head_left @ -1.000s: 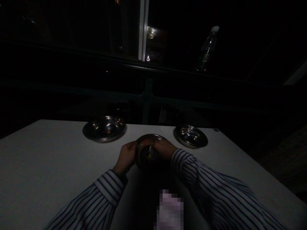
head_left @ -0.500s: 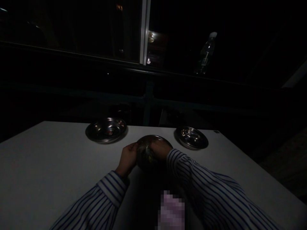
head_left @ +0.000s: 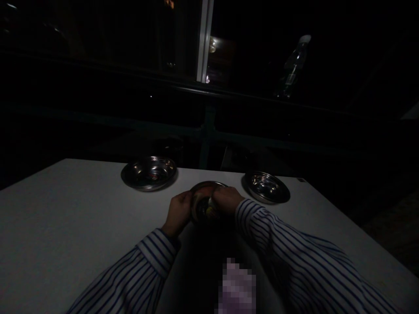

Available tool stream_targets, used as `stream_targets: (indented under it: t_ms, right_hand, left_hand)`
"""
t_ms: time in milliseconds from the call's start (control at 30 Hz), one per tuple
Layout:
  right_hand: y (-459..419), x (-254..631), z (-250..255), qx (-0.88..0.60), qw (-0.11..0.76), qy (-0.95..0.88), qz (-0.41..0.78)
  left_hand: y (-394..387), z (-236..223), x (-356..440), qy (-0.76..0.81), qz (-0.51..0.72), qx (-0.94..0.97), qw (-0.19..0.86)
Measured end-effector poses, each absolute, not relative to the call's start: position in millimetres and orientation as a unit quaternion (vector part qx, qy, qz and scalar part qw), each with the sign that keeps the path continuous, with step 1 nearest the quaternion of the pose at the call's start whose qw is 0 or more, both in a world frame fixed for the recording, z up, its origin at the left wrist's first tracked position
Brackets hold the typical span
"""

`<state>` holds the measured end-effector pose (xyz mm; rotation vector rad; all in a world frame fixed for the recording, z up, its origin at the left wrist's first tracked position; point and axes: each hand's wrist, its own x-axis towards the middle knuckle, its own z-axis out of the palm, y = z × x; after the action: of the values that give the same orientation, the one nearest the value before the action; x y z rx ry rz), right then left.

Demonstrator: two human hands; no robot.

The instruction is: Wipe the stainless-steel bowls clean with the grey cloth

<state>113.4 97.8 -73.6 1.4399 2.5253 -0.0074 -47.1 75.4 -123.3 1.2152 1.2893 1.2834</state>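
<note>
In the dim head view, a metal bowl sits on the near side of the white table, tilted a little toward me. My left hand has its fingers closed on the bowl's left rim. My right hand is closed over the inside of the bowl at its right. A small pale, yellowish thing shows just below the right fingers; shadow hides what it is and whether the fingers grip it. The bowl's lower part is lost in the dark.
A wide metal basin stands at the table's far left and a smaller metal bowl at the far right. A clear plastic bottle stands beyond the white table, by the window frame.
My right hand dipped deeper into the bowl half a second ago and is now back near its right rim. The left hand keeps its hold. The whole view has shifted slightly.
</note>
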Motion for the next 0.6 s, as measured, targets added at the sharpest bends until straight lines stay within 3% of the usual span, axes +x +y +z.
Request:
stream_targets:
  t_ms: [600]
  right_hand:
    - [97, 113, -76, 0.478, 0.114, 0.871, -0.008]
  left_hand:
    - [80, -130, -49, 0.515, 0.506, 0.504, 0.475]
